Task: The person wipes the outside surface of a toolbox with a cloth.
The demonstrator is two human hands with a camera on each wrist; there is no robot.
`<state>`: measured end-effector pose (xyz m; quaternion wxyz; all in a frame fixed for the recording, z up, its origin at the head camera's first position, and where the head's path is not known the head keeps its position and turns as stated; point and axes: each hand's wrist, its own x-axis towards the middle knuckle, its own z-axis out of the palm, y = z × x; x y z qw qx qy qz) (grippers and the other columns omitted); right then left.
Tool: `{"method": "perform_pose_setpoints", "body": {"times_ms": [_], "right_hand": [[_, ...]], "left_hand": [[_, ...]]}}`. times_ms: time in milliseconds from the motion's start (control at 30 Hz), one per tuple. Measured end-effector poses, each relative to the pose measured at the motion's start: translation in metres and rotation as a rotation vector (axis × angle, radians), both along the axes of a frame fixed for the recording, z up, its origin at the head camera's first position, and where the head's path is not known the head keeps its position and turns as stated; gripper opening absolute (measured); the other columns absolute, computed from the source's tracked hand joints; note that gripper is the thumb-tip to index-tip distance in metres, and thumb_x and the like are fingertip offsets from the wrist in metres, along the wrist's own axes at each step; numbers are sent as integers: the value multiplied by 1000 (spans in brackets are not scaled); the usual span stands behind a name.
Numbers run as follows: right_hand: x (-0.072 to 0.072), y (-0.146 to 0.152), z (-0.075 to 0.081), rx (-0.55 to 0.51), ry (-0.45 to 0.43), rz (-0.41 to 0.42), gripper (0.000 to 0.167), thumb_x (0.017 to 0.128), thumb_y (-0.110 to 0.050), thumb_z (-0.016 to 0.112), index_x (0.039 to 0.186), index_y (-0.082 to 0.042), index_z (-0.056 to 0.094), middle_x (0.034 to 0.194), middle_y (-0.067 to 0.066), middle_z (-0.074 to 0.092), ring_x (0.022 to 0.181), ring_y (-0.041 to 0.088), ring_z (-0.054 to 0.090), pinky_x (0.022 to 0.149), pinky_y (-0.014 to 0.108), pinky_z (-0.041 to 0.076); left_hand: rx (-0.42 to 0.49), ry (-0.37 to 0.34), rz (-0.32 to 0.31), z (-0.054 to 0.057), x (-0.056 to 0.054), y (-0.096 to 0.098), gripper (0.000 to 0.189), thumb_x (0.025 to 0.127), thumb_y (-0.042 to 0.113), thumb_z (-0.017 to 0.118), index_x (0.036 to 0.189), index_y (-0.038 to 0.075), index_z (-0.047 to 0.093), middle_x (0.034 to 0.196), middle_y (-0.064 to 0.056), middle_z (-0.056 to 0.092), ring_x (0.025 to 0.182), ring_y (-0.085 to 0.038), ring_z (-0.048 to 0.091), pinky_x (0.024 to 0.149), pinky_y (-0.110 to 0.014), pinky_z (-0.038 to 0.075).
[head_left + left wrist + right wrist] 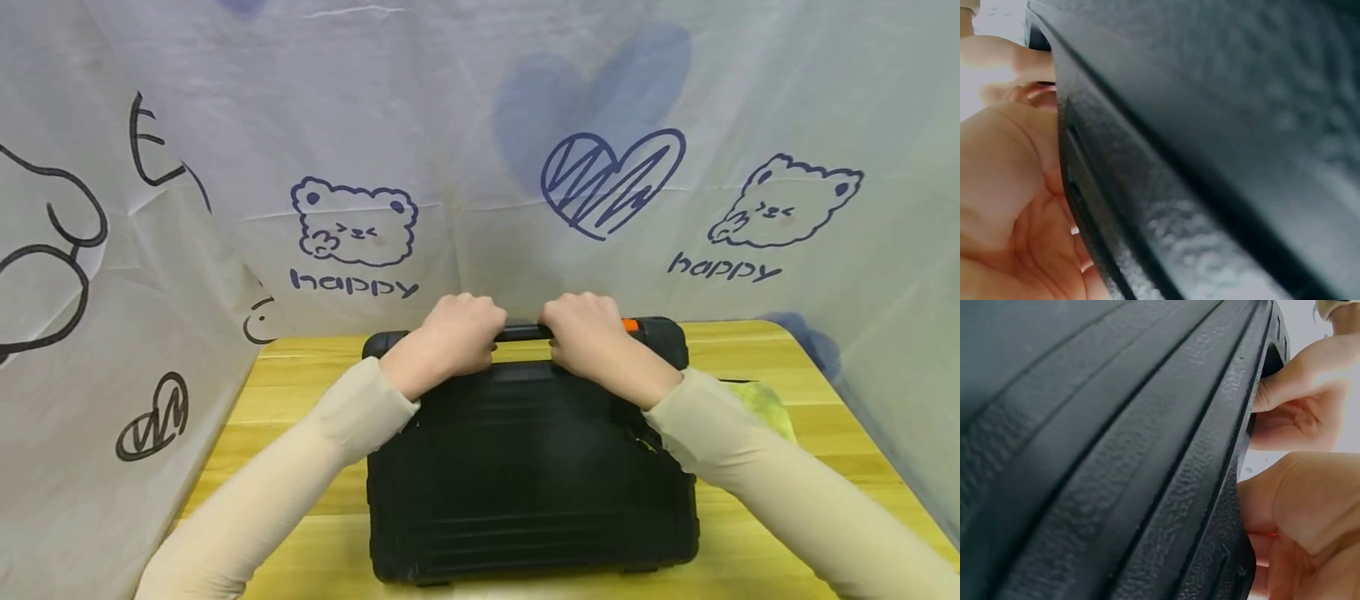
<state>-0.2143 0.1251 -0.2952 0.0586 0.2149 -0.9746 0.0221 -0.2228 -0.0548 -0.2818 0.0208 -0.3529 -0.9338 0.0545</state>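
A black plastic carrying case (532, 475) with a ribbed face fills the middle of the head view, its handle (522, 332) along the far edge. My left hand (461, 333) grips the handle toward its left end, fingers curled over it. Toward the right end my right hand (588, 337) holds the same handle, with a short bare stretch between the two fists. An orange piece (630, 324) shows on the case beside the right hand. Both wrist views look closely along the dark textured shell (1210, 125), with the hands at its edge.
Under the case is a yellow wood-grain table (300, 542). A yellow-green flat item (767, 404) lies right of the case, partly hidden by the right sleeve. White cloth (480, 125) printed with bears and hearts hangs behind the table and along both sides.
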Motion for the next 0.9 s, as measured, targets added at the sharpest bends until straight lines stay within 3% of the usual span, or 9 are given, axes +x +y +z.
{"method": "perform_pose_setpoints", "body": {"times_ms": [267, 400, 500, 700, 800, 900], "right_hand": [[50, 2, 22, 6, 177, 31, 26, 80, 5, 61, 64, -13, 51, 57, 1, 45, 48, 21, 39, 40, 36, 32], [74, 3, 29, 12, 286, 58, 24, 77, 8, 62, 66, -10, 51, 58, 1, 43, 45, 23, 42, 36, 36, 33], [87, 3, 32, 21, 361, 73, 24, 74, 10, 62, 66, -8, 48, 59, 3, 45, 46, 25, 46, 35, 34, 31], [98, 2, 32, 46, 509, 105, 24, 73, 11, 64, 70, -5, 47, 64, 8, 53, 50, 27, 52, 33, 30, 30], [94, 1, 33, 54, 545, 100, 25, 73, 11, 65, 70, -6, 46, 64, 9, 53, 49, 27, 52, 33, 30, 30], [87, 0, 37, 53, 538, 84, 25, 73, 11, 64, 69, -6, 46, 63, 9, 53, 46, 26, 49, 33, 30, 29]], "left_hand": [[39, 201, 28, 17, 55, 1, 21, 82, 6, 73, 66, 15, 62, 65, 0, 58, 56, -21, 56, 48, -38, 50], [47, 410, 19, 18, 81, 3, 15, 79, 6, 74, 68, 11, 66, 63, -3, 59, 56, -23, 58, 48, -35, 51], [30, 576, 32, 15, 95, 5, 10, 80, 8, 73, 73, 5, 67, 66, -8, 63, 60, -24, 62, 54, -34, 54], [35, 779, 32, 9, 105, 3, 12, 86, 6, 69, 88, -6, 72, 87, -20, 72, 80, -31, 72, 73, -38, 60], [61, 831, 25, 8, 100, 0, 12, 87, 6, 68, 90, -5, 72, 88, -20, 73, 82, -31, 73, 75, -39, 60], [79, 839, 23, 9, 92, -1, 13, 86, 7, 68, 90, -5, 71, 89, -20, 73, 84, -31, 73, 75, -40, 60]]}}
